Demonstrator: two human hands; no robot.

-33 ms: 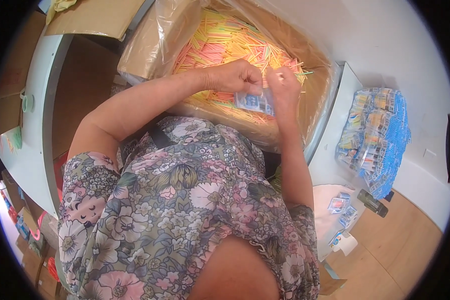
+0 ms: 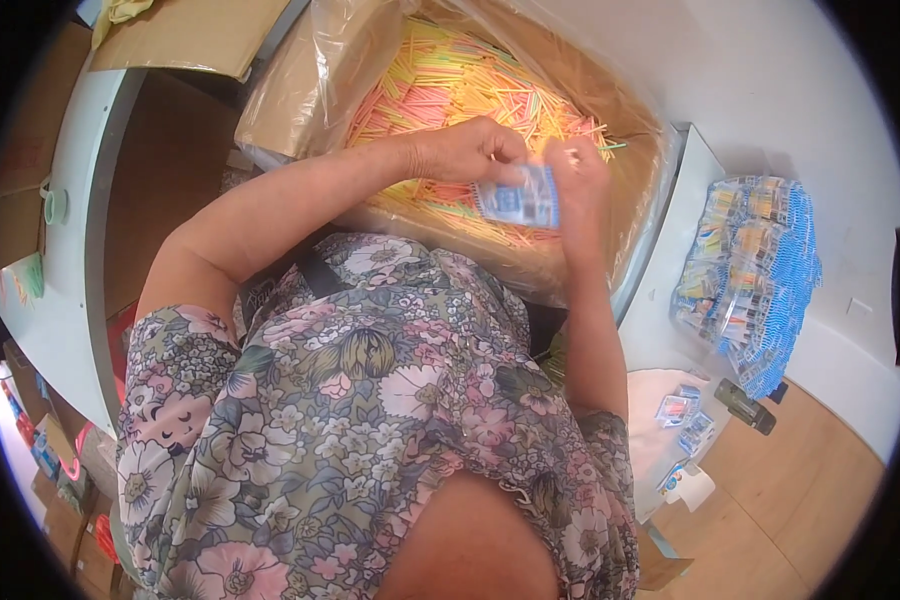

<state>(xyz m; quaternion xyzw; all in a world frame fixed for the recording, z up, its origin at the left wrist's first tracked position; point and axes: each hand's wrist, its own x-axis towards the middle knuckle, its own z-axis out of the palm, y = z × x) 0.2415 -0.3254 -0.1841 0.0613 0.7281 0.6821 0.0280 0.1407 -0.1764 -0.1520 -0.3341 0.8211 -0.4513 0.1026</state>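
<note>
A small blue and white packet [image 2: 520, 205] is held between both my hands, just above a large cardboard box [image 2: 290, 100] lined with clear plastic. The box is filled with several thin coloured sticks [image 2: 450, 80] in yellow, pink, orange and green. My left hand [image 2: 460, 150] pinches the packet's upper left edge with its fingertips. My right hand [image 2: 580, 185] grips the packet's right side, fingers curled behind it. Both forearms reach forward over my flowered dress.
A heap of filled blue packets [image 2: 750, 270] lies on the white table [image 2: 660, 300] to the right. Below it sit a few loose small packets [image 2: 680, 410] and a dark object [image 2: 745, 405]. Flat cardboard [image 2: 170, 35] lies at upper left, on a white shelf [image 2: 70, 300].
</note>
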